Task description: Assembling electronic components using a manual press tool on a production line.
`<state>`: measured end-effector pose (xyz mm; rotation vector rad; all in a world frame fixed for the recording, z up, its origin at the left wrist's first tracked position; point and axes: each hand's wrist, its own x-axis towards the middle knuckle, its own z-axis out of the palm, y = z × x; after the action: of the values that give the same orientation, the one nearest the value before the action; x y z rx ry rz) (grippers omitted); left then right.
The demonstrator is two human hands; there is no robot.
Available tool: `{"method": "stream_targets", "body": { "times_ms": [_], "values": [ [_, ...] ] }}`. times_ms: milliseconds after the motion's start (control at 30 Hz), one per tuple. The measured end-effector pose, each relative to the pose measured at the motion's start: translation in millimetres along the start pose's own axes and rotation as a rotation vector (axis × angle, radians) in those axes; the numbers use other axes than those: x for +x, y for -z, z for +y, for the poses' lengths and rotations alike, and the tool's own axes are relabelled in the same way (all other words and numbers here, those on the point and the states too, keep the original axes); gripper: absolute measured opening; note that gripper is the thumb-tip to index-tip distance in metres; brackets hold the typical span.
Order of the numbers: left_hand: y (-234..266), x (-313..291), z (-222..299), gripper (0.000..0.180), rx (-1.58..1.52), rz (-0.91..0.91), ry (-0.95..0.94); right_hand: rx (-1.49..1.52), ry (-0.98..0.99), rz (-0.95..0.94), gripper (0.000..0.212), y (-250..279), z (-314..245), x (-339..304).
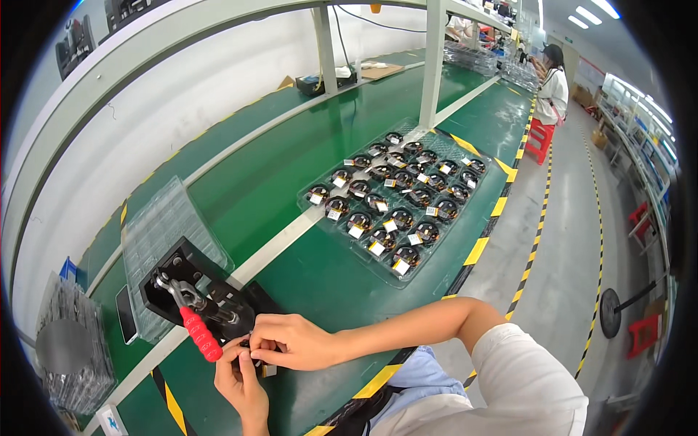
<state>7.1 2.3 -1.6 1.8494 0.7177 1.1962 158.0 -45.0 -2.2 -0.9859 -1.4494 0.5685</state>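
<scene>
My left hand [241, 386] and my right hand [302, 343] meet just in front of a black bench fixture [179, 263]. The fingers of both are pinched together, tip to tip. What they pinch is small and mostly covered by the fingers. A dark piece with a pale label [270, 370] shows below my right hand. On the fixture sits a metal toggle clamp [177, 288] with a red ribbed handle [201, 336], which slants down toward my left hand.
Right of the fixture, a clear plastic tray [347, 243] holds rows of round black parts [402, 219] with white labels. Empty clear trays [163, 225] and a phone [126, 314] lie left. A shelf post [432, 69] rises behind. Farther off, a person [554, 91] sits on a red stool [539, 140].
</scene>
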Motion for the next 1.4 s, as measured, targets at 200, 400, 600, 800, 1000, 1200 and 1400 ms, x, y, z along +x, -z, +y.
{"method": "stream_targets", "body": {
  "times_ms": [200, 400, 600, 800, 1000, 1200, 1400],
  "values": [
    [3.5, -0.1, -0.7, 0.008, -0.176, -0.021, 0.088, -0.130, 0.142, 0.029, 0.011, -0.4, -1.1, 2.0],
    [-3.0, 5.8, 10.7, 0.020, -0.394, 0.081, 0.300, -0.277, 0.278, 0.071, 0.016, 3.8, 4.0, 6.3],
    [4.6, 4.6, 5.2, 0.018, -0.417, 0.021, 0.376, -0.219, 0.198, 0.016, 0.018, 2.4, 5.3, 6.2],
    [4.6, 1.0, -0.2, 0.019, -0.410, 0.022, 0.266, -0.216, 0.154, 0.000, 0.016, 1.6, 4.0, 6.8],
    [4.2, 0.9, 3.4, 0.019, -0.401, 0.024, 0.295, -0.248, 0.144, -0.018, 0.015, 3.4, 2.4, 7.3],
    [4.2, 0.9, 4.1, 0.013, -0.434, 0.031, 0.285, -0.259, 0.161, 0.001, 0.015, 1.5, 4.9, 5.7],
    [4.4, -0.2, 3.8, 0.012, -0.425, 0.033, 0.291, -0.357, 0.289, 0.012, 0.017, 0.8, 5.1, 6.6]
  ]
}}
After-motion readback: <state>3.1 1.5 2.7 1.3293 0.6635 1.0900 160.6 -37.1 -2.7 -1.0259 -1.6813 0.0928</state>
